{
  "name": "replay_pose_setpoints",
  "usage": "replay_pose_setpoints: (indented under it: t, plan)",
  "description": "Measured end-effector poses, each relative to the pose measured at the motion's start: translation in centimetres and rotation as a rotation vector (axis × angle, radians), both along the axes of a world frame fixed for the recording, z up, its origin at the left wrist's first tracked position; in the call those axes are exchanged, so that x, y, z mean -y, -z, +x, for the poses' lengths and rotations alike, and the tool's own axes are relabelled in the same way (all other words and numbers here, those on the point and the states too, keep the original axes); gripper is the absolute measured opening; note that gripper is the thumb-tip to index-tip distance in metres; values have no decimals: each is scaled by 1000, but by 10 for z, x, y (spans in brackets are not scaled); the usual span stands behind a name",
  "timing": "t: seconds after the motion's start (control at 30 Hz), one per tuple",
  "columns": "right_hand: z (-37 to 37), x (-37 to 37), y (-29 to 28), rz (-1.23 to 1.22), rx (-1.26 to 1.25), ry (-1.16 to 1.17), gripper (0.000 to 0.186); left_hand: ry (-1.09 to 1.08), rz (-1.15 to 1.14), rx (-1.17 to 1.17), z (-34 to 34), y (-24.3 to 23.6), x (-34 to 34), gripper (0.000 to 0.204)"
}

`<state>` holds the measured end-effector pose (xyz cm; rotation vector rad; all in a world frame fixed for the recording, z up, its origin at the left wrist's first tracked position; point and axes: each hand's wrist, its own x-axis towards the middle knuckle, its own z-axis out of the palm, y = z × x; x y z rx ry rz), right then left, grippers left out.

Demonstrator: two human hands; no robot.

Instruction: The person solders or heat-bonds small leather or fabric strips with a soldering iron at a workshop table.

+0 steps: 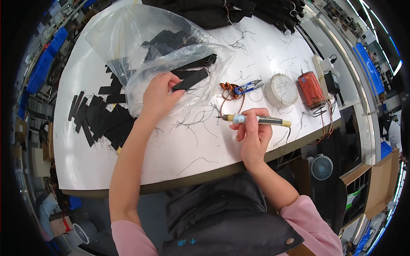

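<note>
My left hand (pixel 159 94) pinches a black fabric strip (pixel 192 80) at the mouth of a clear plastic bag (pixel 128 32). More black pieces show through the bag. In my right hand (pixel 254 135) is a pen-shaped corded tool (pixel 273 121), held like a pen, its thin tip pointing left. That tip is apart from the strip, above the white table (pixel 171 158). Blue thread snips (pixel 248 86) with an orange-and-black cord lie beyond the tool. Several loose dark threads (pixel 192 121) are scattered between my hands.
Black fabric pieces (pixel 100 117) are heaped left of my left forearm. A round whitish tape roll (pixel 281 91) and a red cylinder with wires (pixel 311 89) stand on the right. A dark fabric pile (pixel 188 8) covers the far edge. Below the table's right side is a small fan (pixel 322 167).
</note>
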<state>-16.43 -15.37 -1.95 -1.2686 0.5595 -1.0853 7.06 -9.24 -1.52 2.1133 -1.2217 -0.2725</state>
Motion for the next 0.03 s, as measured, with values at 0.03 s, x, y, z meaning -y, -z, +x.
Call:
replay_pose_setpoints:
  t: [0.03]
  plan:
    - [-1,1,0,-15,-31,23,19,2,5,-1,-1,1,0,31]
